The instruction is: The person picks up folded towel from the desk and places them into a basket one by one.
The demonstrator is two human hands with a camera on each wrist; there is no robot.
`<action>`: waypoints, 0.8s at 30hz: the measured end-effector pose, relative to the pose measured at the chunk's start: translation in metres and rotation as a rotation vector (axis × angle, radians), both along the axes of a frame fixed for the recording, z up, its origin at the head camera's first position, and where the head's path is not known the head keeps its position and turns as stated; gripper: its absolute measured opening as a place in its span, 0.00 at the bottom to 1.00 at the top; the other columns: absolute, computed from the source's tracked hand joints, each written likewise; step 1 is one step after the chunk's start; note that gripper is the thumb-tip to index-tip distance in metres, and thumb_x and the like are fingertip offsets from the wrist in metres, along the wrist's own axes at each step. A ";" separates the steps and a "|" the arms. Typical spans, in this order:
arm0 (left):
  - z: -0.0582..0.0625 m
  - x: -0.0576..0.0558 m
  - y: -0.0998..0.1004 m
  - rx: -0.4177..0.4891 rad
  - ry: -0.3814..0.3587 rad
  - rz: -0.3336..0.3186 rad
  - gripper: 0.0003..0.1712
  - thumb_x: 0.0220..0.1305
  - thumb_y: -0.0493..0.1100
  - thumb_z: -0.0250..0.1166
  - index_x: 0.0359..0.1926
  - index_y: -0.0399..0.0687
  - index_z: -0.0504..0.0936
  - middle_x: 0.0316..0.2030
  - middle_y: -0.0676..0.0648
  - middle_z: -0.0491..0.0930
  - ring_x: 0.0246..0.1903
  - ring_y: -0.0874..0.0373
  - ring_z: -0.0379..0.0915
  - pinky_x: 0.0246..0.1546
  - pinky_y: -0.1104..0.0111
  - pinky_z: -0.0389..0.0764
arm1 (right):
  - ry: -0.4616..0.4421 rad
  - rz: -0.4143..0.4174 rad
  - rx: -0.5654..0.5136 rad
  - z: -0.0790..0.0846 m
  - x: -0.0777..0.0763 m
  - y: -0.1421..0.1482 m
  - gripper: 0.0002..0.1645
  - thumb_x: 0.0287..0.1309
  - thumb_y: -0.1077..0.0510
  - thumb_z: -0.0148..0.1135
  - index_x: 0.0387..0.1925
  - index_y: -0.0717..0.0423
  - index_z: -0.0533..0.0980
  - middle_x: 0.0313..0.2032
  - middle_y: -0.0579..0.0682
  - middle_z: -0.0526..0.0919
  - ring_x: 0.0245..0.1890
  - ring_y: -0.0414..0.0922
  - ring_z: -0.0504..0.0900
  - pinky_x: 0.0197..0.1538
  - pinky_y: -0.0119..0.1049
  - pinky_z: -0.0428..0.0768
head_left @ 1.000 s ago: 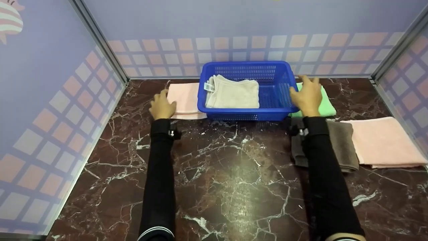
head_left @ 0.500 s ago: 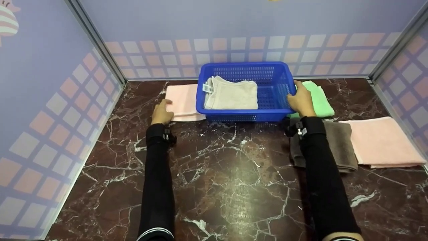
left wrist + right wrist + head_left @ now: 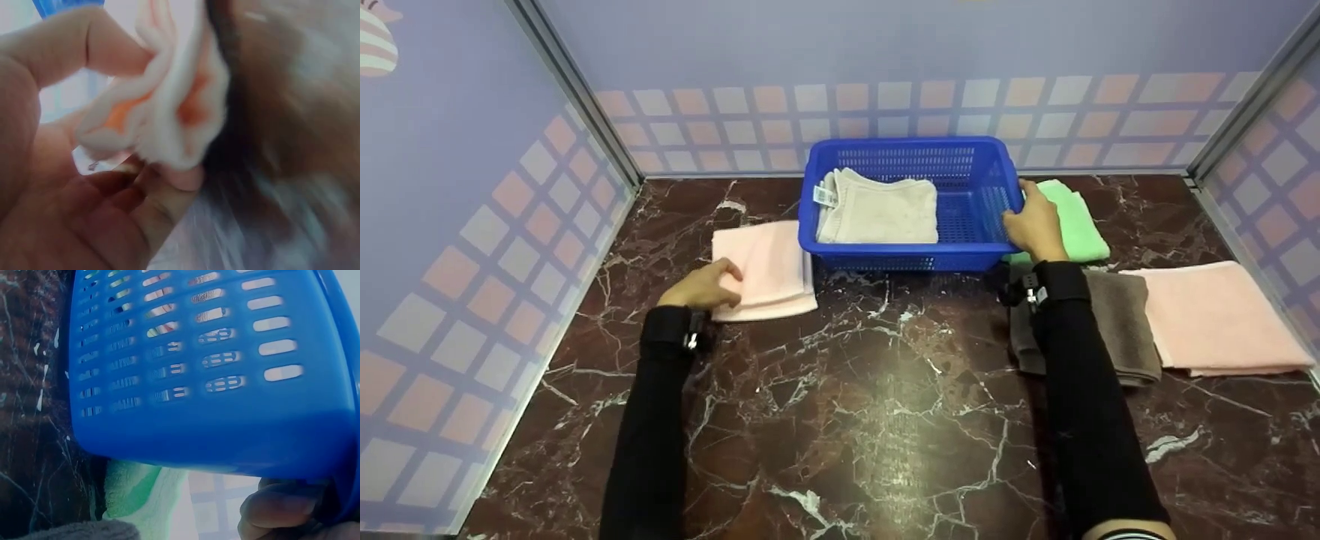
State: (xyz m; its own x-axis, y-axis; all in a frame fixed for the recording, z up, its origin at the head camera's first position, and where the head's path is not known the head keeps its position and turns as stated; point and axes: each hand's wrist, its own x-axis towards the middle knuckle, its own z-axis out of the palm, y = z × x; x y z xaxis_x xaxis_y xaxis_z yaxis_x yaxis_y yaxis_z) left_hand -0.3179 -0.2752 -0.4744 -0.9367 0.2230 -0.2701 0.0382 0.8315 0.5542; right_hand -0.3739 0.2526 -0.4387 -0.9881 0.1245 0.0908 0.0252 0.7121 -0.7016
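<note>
A folded pink towel [image 3: 765, 262] lies left of the blue basket [image 3: 907, 257]. My left hand [image 3: 701, 286] pinches the towel's left edge; in the left wrist view the thumb and fingers close on the folded layers of the pink towel [image 3: 174, 107]. My right hand [image 3: 1039, 229] grips the right end of the basket's rim. In the right wrist view the fingers [image 3: 275, 512] curl under the rim of the blue basket [image 3: 214, 433]. Inside the basket, toward its left, sits a folded off-white towel [image 3: 889, 214] with a white tag.
A green towel [image 3: 1076, 221] lies right of the basket, partly behind the right hand. Nearer and farther right are a grey-brown towel [image 3: 1129, 322] and another pink towel [image 3: 1226, 319]. Patterned panels [image 3: 855, 45] enclose the dark marble tabletop [image 3: 870, 420] at the back and sides.
My left hand has taken hold of the pink towel and pulled it toward me and slightly left, out from beside the basket. My right hand has closed on the basket's rim.
</note>
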 end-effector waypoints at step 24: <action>0.002 0.089 0.104 -0.205 -0.012 -0.233 0.30 0.39 0.46 0.76 0.43 0.45 0.71 0.36 0.44 0.75 0.36 0.50 0.72 0.38 0.58 0.78 | -0.004 0.043 0.029 0.001 0.000 -0.003 0.37 0.62 0.62 0.45 0.72 0.60 0.51 0.54 0.71 0.74 0.52 0.64 0.76 0.51 0.58 0.73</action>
State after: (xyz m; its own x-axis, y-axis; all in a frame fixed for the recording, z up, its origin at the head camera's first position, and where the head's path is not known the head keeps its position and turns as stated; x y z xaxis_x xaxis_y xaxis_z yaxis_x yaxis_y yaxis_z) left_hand -0.2287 -0.1714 -0.4728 -0.8632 0.3706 -0.3427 0.2348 0.8958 0.3772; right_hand -0.3734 0.2499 -0.4380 -0.9928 0.0793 0.0898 -0.0031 0.7323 -0.6809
